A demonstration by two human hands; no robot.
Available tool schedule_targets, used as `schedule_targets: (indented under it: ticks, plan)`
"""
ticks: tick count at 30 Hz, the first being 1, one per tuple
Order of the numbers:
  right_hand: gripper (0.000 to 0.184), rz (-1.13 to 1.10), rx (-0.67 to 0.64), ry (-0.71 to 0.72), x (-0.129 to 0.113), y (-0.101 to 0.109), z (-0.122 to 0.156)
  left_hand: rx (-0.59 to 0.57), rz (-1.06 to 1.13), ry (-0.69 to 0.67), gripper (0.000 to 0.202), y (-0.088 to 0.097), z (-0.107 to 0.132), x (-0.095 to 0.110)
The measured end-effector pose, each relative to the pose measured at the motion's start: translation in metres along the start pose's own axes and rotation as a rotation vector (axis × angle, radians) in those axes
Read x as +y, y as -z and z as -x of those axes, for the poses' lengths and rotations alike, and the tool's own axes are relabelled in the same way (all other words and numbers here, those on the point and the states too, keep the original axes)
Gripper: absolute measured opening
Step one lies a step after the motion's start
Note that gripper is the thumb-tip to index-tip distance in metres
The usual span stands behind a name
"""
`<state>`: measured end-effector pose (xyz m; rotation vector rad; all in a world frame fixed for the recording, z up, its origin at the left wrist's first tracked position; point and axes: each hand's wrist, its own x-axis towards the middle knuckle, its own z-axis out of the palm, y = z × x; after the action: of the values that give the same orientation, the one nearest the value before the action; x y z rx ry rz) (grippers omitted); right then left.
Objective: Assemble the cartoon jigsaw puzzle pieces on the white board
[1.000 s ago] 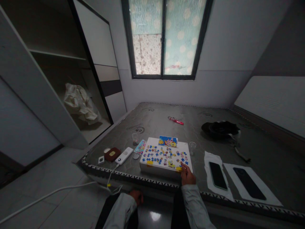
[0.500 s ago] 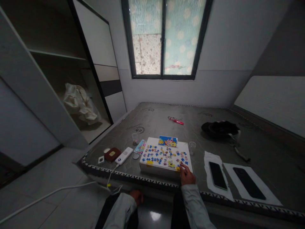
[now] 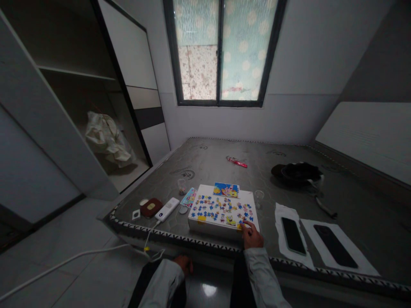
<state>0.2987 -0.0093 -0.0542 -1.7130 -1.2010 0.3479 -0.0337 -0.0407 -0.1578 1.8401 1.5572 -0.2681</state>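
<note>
A white box [image 3: 212,229] lies on the mattress in front of me, with several loose jigsaw pieces [image 3: 205,209] spread over its top. At its front right corner, my right hand [image 3: 252,236] has thumb and forefinger closed on a small blue puzzle piece [image 3: 242,223], touching the box top. Just left of those fingertips is a joined yellow-and-green cartoon patch [image 3: 230,220]. A blue picture card [image 3: 226,189] rests on the box's far edge. My left hand [image 3: 184,264] rests on my left leg below the mattress edge; its fingers are dark and partly hidden.
Left of the box are another card [image 3: 189,197], a clear cup [image 3: 182,187], a round lid [image 3: 183,210], a white power bank [image 3: 167,209] with a cable and a brown pouch [image 3: 151,208]. To the right are a second cup [image 3: 259,198], two phones [image 3: 293,236] on paper and a dark cap [image 3: 297,173].
My right hand's fingertips have shifted slightly left along the front edge of the box. The left hand stays where it was.
</note>
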Motion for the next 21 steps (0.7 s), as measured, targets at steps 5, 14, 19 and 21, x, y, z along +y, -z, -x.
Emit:
schedule_targets:
  ticks: [5,14,19,21]
  plan:
    - [0.073,-0.015,0.022,0.017,-0.002,0.0,0.001,0.024,0.012,0.001,0.033,0.002,0.004,0.002]
    - [0.069,-0.02,0.05,0.011,-0.001,-0.002,0.002,0.023,0.038,0.027,0.031,0.003,0.005,0.004]
    - [0.07,-0.007,0.062,0.011,0.0,-0.004,0.002,0.032,0.029,0.029,0.033,0.006,0.009,0.008]
    - [0.071,-0.007,0.067,0.014,0.0,-0.005,0.002,0.036,0.03,0.034,0.032,0.009,0.013,0.012]
